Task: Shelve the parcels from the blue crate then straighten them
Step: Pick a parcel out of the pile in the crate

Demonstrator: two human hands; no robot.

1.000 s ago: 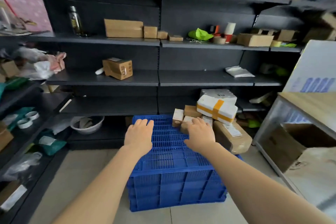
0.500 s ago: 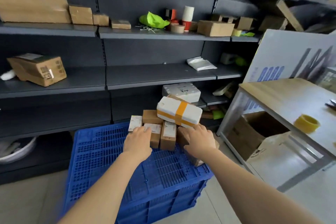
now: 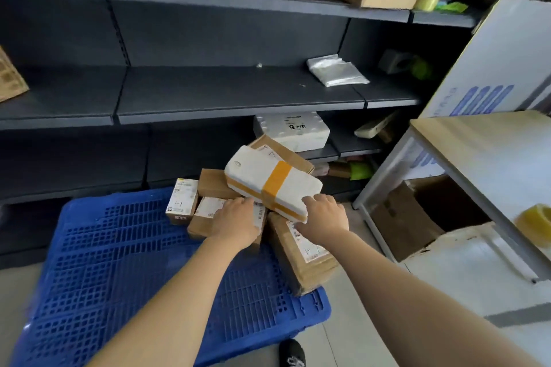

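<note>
Since the frame half a second ago, both hands have left the lower boxes and closed on the white foam parcel (image 3: 268,182), and the view has drawn nearer to the pile.

The left hand (image 3: 235,222) lies palm-down over a small brown box (image 3: 201,219). Its fingertips reach the near lower edge of the foam parcel. Whether they grip it cannot be determined.

The right hand (image 3: 323,217) is at the parcel's near right end, fingers on the top face and thumb below the edge, pinching it.

The foam parcel is bound with a band of orange tape and rests tilted on top of the pile, which sits on the far right part of the blue crate (image 3: 119,262). The crate stands on the floor in front of the shelving and presents a latticed surface upward.

Pile contents:
- a small white-labelled box (image 3: 182,201), upright at the left;
- a plain brown box (image 3: 214,183) behind it;
- a long brown parcel (image 3: 304,256) with a label, overhanging the crate's right edge;
- another brown parcel (image 3: 286,152) behind the foam one.

The middle shelf (image 3: 223,92) carries a clear plastic bag (image 3: 337,71) towards its right. A white foam box (image 3: 292,128) sits on the shelf below.

To the right stands a table (image 3: 492,152), with a yellow tape roll (image 3: 535,222) on it and an open cardboard carton (image 3: 417,217) beneath.
</note>
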